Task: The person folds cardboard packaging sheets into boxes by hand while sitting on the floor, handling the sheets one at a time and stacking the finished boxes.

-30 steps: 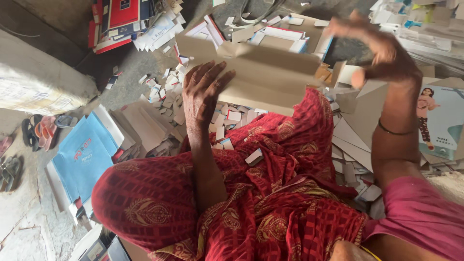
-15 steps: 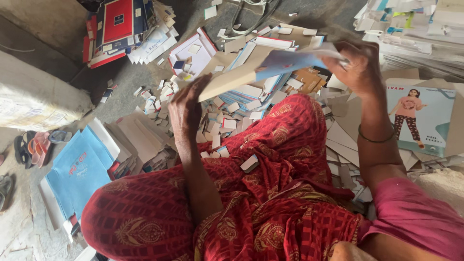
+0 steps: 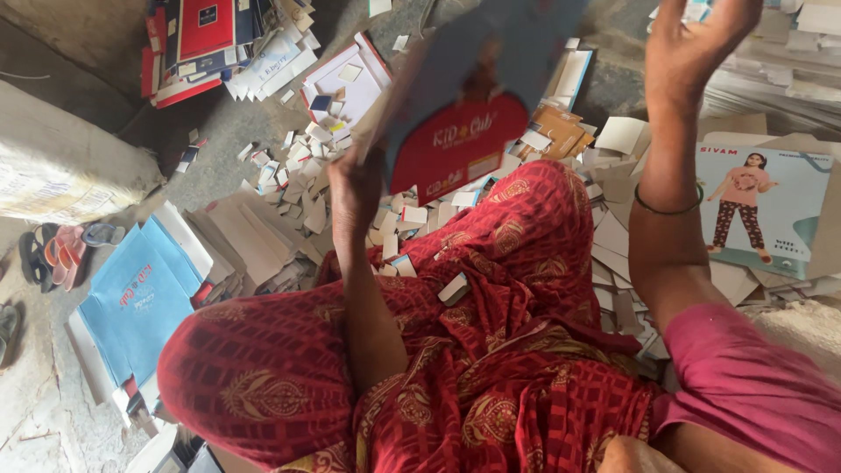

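Head view looks down on a person sitting on the floor in red patterned cloth (image 3: pixel 491 350), both arms raised in front. Left hand (image 3: pixel 355 188) grips the lower left edge of a flat cardboard box blank (image 3: pixel 469 114), blue with a rounded red panel, which hangs in the air above the knees. Its long axis runs on a slant from that hand at lower left up toward the upper right, printed face turned to the camera, the red panel at the lower end; the upper part is blurred. Right hand (image 3: pixel 696 39) is lifted beside the blank's upper right with fingers spread and loose, and whether it touches the blank cannot be told. Small white card scraps (image 3: pixel 298 158) litter the floor beneath.
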